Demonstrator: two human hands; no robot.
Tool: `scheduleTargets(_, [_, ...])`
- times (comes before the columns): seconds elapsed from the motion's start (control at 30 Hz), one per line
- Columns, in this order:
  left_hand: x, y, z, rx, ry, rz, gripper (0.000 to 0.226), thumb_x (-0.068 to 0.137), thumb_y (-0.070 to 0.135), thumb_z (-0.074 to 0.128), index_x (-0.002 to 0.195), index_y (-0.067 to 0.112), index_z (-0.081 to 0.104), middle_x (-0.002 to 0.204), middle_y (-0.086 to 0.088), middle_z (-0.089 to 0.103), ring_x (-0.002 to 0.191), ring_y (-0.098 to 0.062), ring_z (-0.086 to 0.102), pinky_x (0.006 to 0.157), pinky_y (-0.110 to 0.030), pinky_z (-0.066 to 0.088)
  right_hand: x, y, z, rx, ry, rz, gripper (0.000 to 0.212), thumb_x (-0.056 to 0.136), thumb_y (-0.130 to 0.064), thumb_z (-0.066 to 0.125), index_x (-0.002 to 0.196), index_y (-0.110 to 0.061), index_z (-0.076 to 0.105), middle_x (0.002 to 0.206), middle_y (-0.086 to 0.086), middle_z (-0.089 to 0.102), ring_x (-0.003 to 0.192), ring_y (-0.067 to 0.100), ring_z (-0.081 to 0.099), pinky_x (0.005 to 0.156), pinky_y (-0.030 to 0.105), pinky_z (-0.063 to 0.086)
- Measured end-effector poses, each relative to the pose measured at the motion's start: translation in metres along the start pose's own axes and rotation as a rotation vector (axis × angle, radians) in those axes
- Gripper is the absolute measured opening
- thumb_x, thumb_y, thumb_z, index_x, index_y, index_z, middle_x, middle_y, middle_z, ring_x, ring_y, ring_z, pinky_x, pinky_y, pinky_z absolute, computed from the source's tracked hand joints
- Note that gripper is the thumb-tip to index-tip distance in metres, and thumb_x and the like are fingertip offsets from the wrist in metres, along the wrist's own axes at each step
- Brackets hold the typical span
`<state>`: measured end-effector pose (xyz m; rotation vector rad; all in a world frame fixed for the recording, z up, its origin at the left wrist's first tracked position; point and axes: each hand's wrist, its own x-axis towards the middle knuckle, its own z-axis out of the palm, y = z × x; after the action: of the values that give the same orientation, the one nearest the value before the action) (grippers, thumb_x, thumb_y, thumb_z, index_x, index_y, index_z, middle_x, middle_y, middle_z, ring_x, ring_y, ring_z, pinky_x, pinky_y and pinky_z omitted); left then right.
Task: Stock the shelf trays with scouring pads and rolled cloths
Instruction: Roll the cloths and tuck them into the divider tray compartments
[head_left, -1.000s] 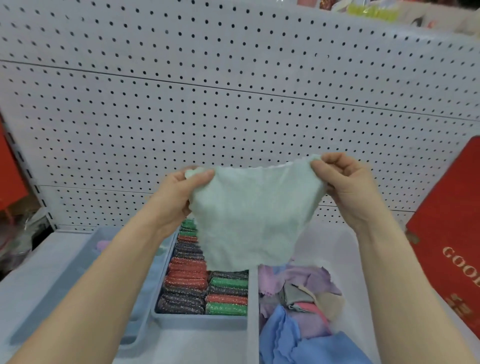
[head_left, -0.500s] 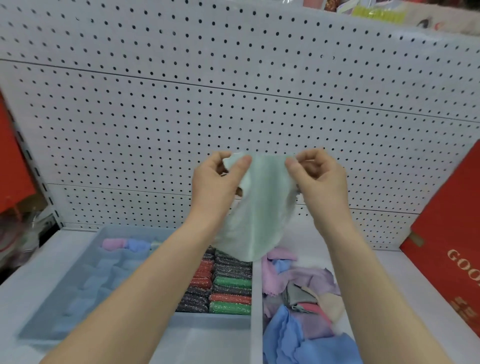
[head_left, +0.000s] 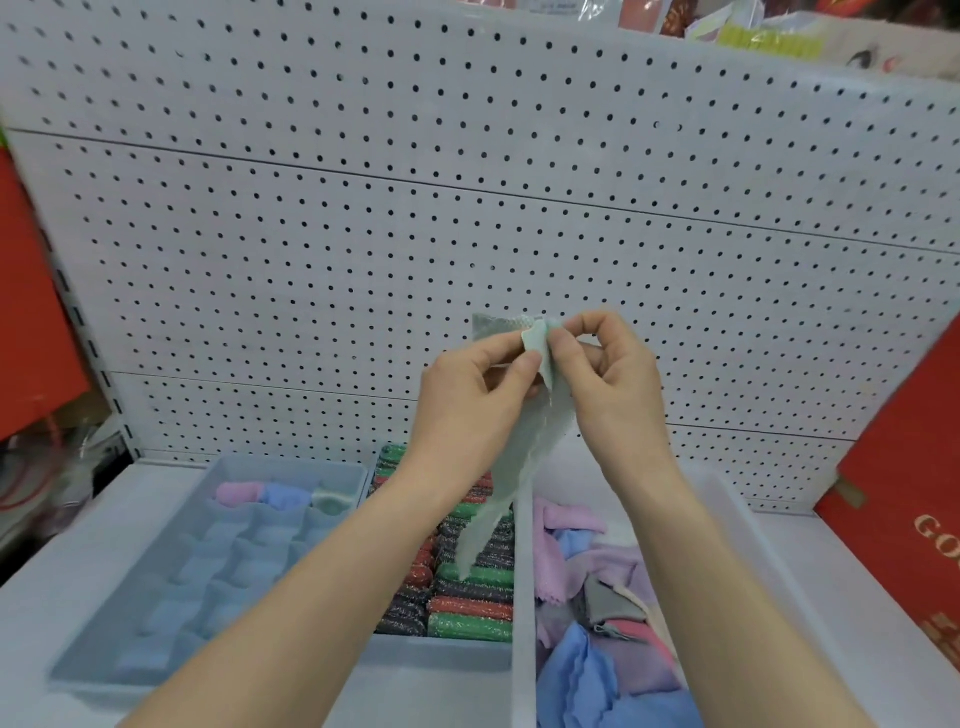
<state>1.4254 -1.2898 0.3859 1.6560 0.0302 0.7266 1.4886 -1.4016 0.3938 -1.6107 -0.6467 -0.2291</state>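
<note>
I've got my left hand (head_left: 475, 395) and right hand (head_left: 605, 379) both pinching the pale green cloth's (head_left: 524, 457) top corners together. It's hanging folded over the scouring pads (head_left: 470, 608).

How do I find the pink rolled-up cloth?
Look at the blue divided tray left of the scouring pads. Its far row holds rolled cloths. The pink rolled cloth is the leftmost one, beside the blue rolled cloth.

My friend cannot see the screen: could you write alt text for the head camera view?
A person's left hand and right hand pinch the top of a pale green cloth together, letting it hang before a white pegboard. Below lie a blue divided tray with three rolled cloths, scouring pads and loose cloths.
</note>
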Motion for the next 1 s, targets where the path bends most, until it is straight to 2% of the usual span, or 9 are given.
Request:
scheduleTargets(0.17, [-0.003,-0.002,-0.002,-0.035,-0.087,0.006,0.037,0.099,0.002,0.049,0.11,0.032,0.068,0.106,-0.001,0.074,0.094,-0.012,0.072,0.089,-0.028,0.056,0.002,-0.001,0.0,-0.02,0.021,-0.007,0.012,0.099,-0.027,0.055,0.092,-0.018,0.055,0.056,-0.003,0.058,0.053,0.017,0.044,0.053,0.028,0.035])
scheduleTargets(0.33, [0.0,-0.011,-0.008,0.135,-0.082,0.072,0.046,0.092,0.004,0.045,0.124,0.029,0.066,0.12,0.0,0.064,0.113,-0.013,0.063,0.098,-0.037,0.052,-0.003,-0.004,0.005,-0.046,-0.174,0.055,0.033,0.085,-0.034,0.073,0.104,-0.024,0.048,0.079,0.0,0.075,0.077,0.026,0.069,0.072,0.036,0.049])
scheduleTargets(0.43, [-0.004,-0.013,-0.01,0.015,-0.041,0.019,0.045,0.096,-0.007,0.046,0.13,0.017,0.063,0.113,0.001,0.069,0.096,-0.011,0.07,0.087,-0.025,0.056,-0.001,0.003,0.002,-0.049,-0.142,0.039,0.018,0.091,-0.022,0.062,0.104,-0.024,0.049,0.078,0.008,0.074,0.071,0.033,0.064,0.066,0.04,0.048])
scheduleTargets(0.5, [-0.005,-0.012,-0.014,0.036,0.122,0.038,0.04,0.094,0.002,0.056,0.127,0.024,0.064,0.104,0.011,0.07,0.086,-0.004,0.066,0.08,-0.021,0.055,0.0,0.006,-0.003,-0.028,-0.122,0.055,0.013,0.094,-0.018,0.057,0.105,-0.023,0.051,0.076,0.014,0.071,0.065,0.028,0.057,0.063,0.037,0.043])
scheduleTargets(0.57, [-0.003,-0.015,-0.023,0.193,0.282,0.039,0.05,0.09,0.022,0.067,0.136,0.033,0.052,0.115,0.017,0.062,0.096,0.0,0.058,0.083,-0.019,0.05,0.0,0.005,-0.008,0.056,-0.156,0.074,0.013,0.097,-0.013,0.056,0.108,-0.019,0.051,0.074,0.01,0.069,0.068,0.018,0.057,0.065,0.032,0.043])
scheduleTargets(0.67, [0.006,-0.015,-0.03,0.087,0.171,-0.278,0.073,0.084,0.043,0.071,0.146,0.025,0.037,0.133,0.011,0.054,0.12,-0.007,0.051,0.099,-0.03,0.043,0.003,0.002,-0.016,0.144,-0.198,0.089,0.015,0.098,-0.009,0.055,0.112,-0.014,0.05,0.076,0.007,0.069,0.071,0.018,0.061,0.068,0.033,0.046])
scheduleTargets(0.83, [0.014,-0.023,-0.035,-0.208,0.037,-0.331,0.014,0.087,0.02,0.071,0.1,0.015,0.07,0.098,0.001,0.074,0.098,-0.015,0.068,0.095,-0.03,0.053,0.007,-0.001,-0.025,0.178,-0.19,0.135,0.014,0.098,-0.007,0.055,0.108,-0.017,0.053,0.072,0.008,0.062,0.067,0.016,0.056,0.061,0.026,0.045])
scheduleTargets(0.9, [0.018,-0.021,-0.036,-0.245,0.028,-0.291,0.005,0.087,0.015,0.069,0.092,0.013,0.069,0.09,0.0,0.072,0.091,-0.015,0.067,0.087,-0.026,0.055,0.009,0.0,-0.029,0.186,-0.184,0.155,0.015,0.098,-0.007,0.055,0.108,-0.019,0.054,0.074,0.013,0.059,0.066,0.016,0.057,0.062,0.025,0.046])
scheduleTargets(1.0, [0.022,-0.01,-0.036,-0.223,0.016,-0.198,0.003,0.088,0.015,0.069,0.09,0.013,0.068,0.087,0.0,0.068,0.08,-0.011,0.064,0.078,-0.028,0.055,0.009,0.0,-0.031,0.125,-0.196,0.156,0.023,0.095,-0.011,0.062,0.114,-0.021,0.055,0.077,0.014,0.061,0.073,0.018,0.062,0.073,0.04,0.053])
